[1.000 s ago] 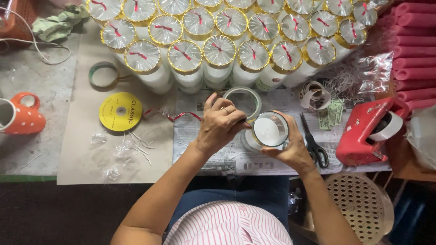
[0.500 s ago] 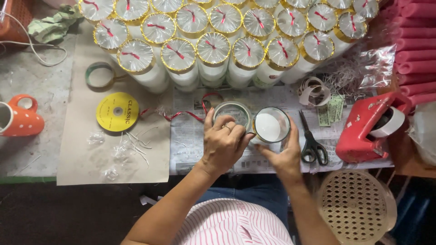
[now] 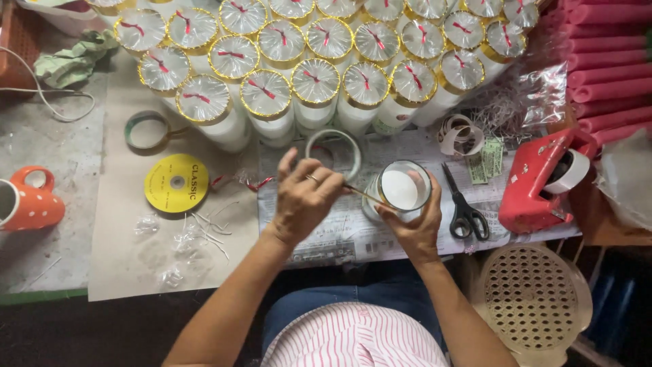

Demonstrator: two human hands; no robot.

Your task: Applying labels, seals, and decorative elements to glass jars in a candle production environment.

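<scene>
Head view: hands (image 3: 360, 207) on round glass candle jar (image 3: 402, 189), smooth white wax

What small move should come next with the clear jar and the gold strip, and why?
Probably draw the thin gold strip further around the rim of the clear jar with white filling. The left hand pinches the strip's end at the rim, the right hand steadies the jar, and the finished jars behind all have gold rims.

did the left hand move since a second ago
Yes. The left hand has shifted left, away from the scissors and off the jar it reached across.
</scene>
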